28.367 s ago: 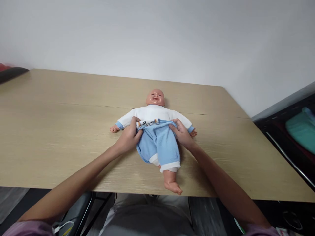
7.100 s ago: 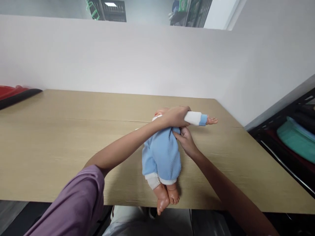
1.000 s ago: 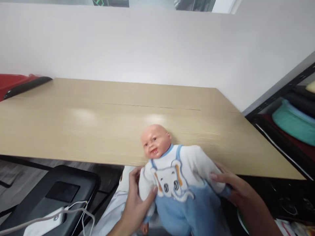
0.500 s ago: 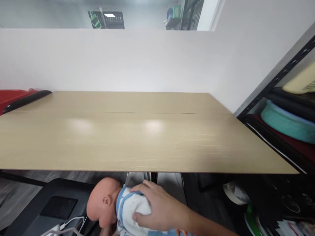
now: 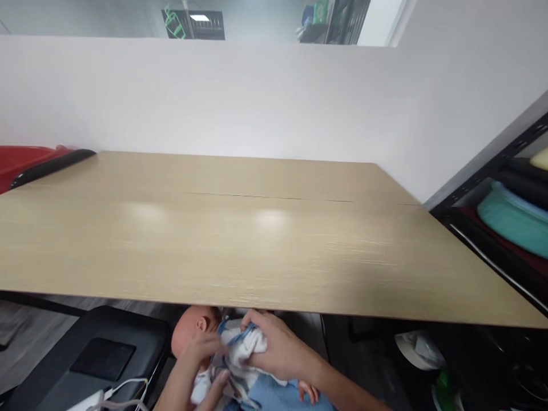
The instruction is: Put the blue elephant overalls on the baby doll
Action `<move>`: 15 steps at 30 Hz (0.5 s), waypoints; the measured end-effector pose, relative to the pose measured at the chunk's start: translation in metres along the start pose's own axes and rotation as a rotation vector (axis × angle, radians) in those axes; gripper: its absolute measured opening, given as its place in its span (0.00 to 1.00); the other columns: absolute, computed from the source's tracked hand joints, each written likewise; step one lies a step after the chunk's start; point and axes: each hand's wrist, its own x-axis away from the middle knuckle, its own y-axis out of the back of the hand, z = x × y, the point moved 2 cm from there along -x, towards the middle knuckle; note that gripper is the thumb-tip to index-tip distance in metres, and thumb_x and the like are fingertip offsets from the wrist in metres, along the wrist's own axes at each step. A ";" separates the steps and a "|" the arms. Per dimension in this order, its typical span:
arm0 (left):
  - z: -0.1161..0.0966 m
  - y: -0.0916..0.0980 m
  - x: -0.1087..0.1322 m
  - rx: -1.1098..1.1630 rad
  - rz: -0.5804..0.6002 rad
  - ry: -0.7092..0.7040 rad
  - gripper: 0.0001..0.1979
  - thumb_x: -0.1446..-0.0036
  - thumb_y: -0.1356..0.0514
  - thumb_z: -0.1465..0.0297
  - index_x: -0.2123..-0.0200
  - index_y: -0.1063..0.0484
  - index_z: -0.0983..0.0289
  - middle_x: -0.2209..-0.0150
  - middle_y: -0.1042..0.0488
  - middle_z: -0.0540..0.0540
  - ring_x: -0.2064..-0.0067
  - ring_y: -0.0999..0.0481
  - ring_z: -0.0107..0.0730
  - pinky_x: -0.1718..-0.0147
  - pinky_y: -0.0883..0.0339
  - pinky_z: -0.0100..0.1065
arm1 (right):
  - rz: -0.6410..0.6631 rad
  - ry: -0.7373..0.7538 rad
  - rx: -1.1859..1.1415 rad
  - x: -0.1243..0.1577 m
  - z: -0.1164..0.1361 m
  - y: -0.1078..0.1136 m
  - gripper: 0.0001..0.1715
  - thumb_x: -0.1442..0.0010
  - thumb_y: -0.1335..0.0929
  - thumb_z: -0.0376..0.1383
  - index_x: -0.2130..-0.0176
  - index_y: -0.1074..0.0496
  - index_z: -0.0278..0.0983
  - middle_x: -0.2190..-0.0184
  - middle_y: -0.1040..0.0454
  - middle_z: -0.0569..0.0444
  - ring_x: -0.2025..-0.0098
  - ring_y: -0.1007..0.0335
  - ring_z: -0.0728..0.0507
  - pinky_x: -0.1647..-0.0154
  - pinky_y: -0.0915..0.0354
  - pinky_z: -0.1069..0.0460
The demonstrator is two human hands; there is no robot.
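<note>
A baby doll (image 5: 185, 334) lies across my lap below the table's front edge, its head to the left. Around its body is a white cloth with blue trim (image 5: 252, 342), and a blue part of the clothing (image 5: 272, 393) covers it lower down. My right hand (image 5: 276, 348) comes in from the right, fingers and thumb closed on a bunched fold of the white cloth at the doll's chest. By the doll's neck is my left hand (image 5: 205, 349), blurred by motion; whether its fingers grip the cloth is unclear. One small doll hand (image 5: 308, 391) shows under my right forearm.
A wood-toned table (image 5: 231, 245) spans the view in front of a white wall (image 5: 240, 97). At left stand a black seat (image 5: 55, 365) with a white cable (image 5: 128, 381) and a red object (image 5: 29, 161). A shelf with a teal item (image 5: 514, 220) is at right.
My left hand has come into view at the doll's neck. My right hand, earlier lying over the cloth, now bunches it. The doll's head has shifted right and up, nearer the table edge.
</note>
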 end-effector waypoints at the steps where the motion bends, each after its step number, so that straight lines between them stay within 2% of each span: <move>1: -0.004 -0.006 -0.016 0.003 0.014 -0.022 0.19 0.27 0.36 0.58 0.38 0.23 0.54 0.41 0.19 0.62 0.38 0.20 0.49 0.36 0.24 0.45 | -0.006 -0.003 -0.029 -0.001 -0.001 -0.002 0.29 0.51 0.18 0.33 0.50 0.23 0.41 0.49 0.19 0.52 0.46 0.23 0.35 0.45 0.31 0.46; 3: -0.005 -0.019 -0.040 0.075 0.048 -0.063 0.17 0.25 0.39 0.59 0.37 0.25 0.54 0.38 0.21 0.62 0.36 0.21 0.46 0.35 0.25 0.44 | -0.020 -0.001 -0.099 0.000 -0.003 -0.003 0.33 0.51 0.17 0.36 0.47 0.22 0.41 0.46 0.19 0.51 0.43 0.24 0.35 0.42 0.31 0.46; 5: 0.004 -0.031 -0.052 0.139 0.075 -0.063 0.15 0.23 0.43 0.60 0.39 0.25 0.54 0.39 0.21 0.62 0.37 0.20 0.45 0.36 0.24 0.42 | -0.019 0.014 -0.148 0.003 -0.008 0.000 0.37 0.52 0.15 0.40 0.44 0.22 0.41 0.44 0.20 0.50 0.41 0.25 0.35 0.38 0.32 0.46; 8: 0.029 -0.044 -0.049 0.121 0.132 -0.088 0.18 0.24 0.41 0.55 0.40 0.23 0.55 0.44 0.19 0.62 0.43 0.18 0.48 0.42 0.22 0.44 | 0.078 0.075 -0.166 0.013 -0.023 0.012 0.39 0.51 0.15 0.47 0.43 0.21 0.42 0.43 0.21 0.50 0.42 0.25 0.36 0.37 0.33 0.46; 10: 0.047 -0.049 -0.043 0.081 0.164 -0.130 0.20 0.25 0.41 0.50 0.42 0.21 0.55 0.48 0.18 0.61 0.46 0.18 0.50 0.46 0.21 0.44 | 0.172 0.127 -0.150 0.020 -0.039 0.023 0.42 0.53 0.14 0.48 0.41 0.20 0.44 0.44 0.22 0.52 0.42 0.26 0.37 0.37 0.33 0.46; 13: 0.065 -0.054 -0.038 0.093 0.171 -0.181 0.33 0.31 0.46 0.35 0.48 0.18 0.55 0.52 0.18 0.61 0.51 0.19 0.52 0.50 0.21 0.45 | 0.281 0.185 -0.094 0.028 -0.062 0.037 0.53 0.62 0.13 0.46 0.38 0.22 0.43 0.48 0.24 0.53 0.46 0.27 0.38 0.40 0.32 0.47; 15: 0.070 -0.054 -0.039 0.121 0.159 -0.149 0.41 0.35 0.50 0.29 0.49 0.18 0.56 0.52 0.18 0.62 0.51 0.19 0.54 0.51 0.21 0.47 | 0.344 0.208 -0.058 0.033 -0.071 0.045 0.53 0.64 0.13 0.45 0.40 0.22 0.42 0.53 0.26 0.55 0.50 0.29 0.40 0.44 0.32 0.48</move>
